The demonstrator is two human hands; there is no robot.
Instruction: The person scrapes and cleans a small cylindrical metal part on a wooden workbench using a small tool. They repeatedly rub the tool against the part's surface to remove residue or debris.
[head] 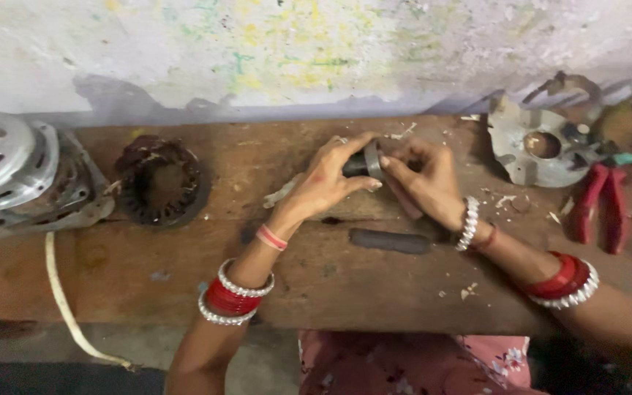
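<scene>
Left hand [327,183], right hand [429,183]: fingers closed on small dark metal cylindrical part [363,162] (both pinching), above wooden worktop [184,263]; red-handled pliers [603,206] well apart.

1. A motor housing [9,172], silver metal, sits at the bench's far left end.
2. Just right of it stands a dark stator ring [161,183] with copper windings.
3. A white cord [64,300] runs from under the housing down off the bench edge.
4. A dark bar [389,241] lies flat near the middle of the wooden bench [148,271].
5. A grey metal plate [535,143] with a round hole lies at the right.
6. Red pliers [601,205] lie beside it, handles toward the front.
7. The wall [294,44] behind is stained with paint.
</scene>
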